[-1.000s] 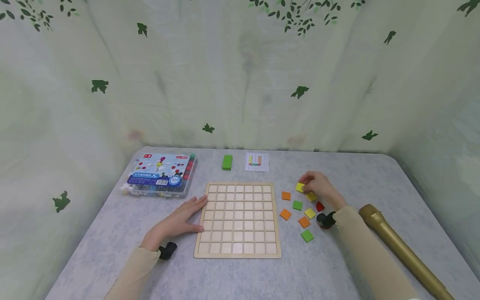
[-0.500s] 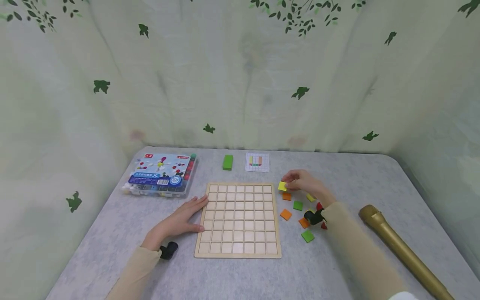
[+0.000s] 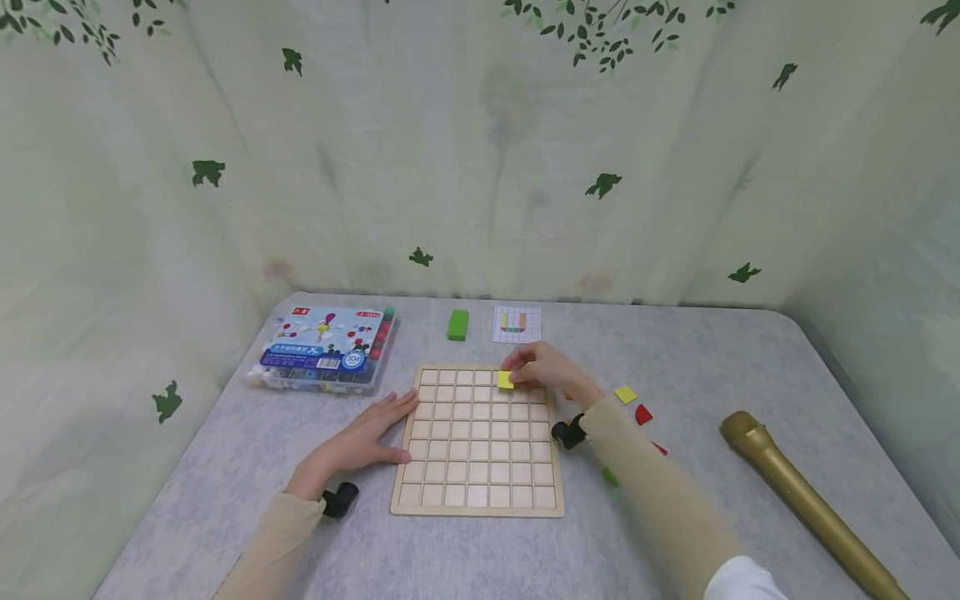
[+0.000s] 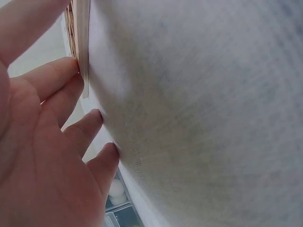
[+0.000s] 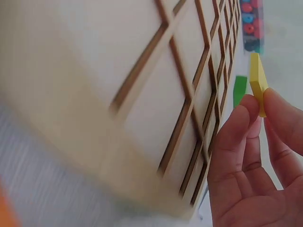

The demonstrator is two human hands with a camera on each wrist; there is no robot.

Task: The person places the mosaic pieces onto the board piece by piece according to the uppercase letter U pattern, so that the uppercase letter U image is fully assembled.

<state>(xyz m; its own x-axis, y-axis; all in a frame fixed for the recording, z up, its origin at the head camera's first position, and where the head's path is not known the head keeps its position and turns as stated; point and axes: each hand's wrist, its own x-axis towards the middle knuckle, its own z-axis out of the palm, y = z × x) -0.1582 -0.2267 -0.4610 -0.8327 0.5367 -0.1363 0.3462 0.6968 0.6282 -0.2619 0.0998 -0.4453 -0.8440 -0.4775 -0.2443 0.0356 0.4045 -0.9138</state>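
Observation:
A wooden grid board (image 3: 480, 512) with rows of square recesses lies flat on the table. My right hand (image 3: 542, 368) is over its far edge and pinches a yellow square tile (image 3: 506, 380) between thumb and finger. In the right wrist view the yellow tile (image 5: 257, 82) stands on edge in the fingertips, above the board's grid (image 5: 187, 109). My left hand (image 3: 367, 439) rests at the board's left side with fingers spread, thumb and fingertips on the frame. In the left wrist view its fingertips (image 4: 71, 66) touch the wooden edge (image 4: 82, 42).
Right of the board lie a yellow tile (image 3: 626, 395), a red piece (image 3: 643, 414) and others partly hidden by my right forearm. Behind the board are a green block (image 3: 458, 325) and a pattern card (image 3: 517, 324). A plastic case (image 3: 322, 348) stands left, a gold microphone (image 3: 810, 500) right.
My right hand has lifted the yellow tile from the group at the right and carried it left over the board's far rows. My left hand has stayed at the board's left edge.

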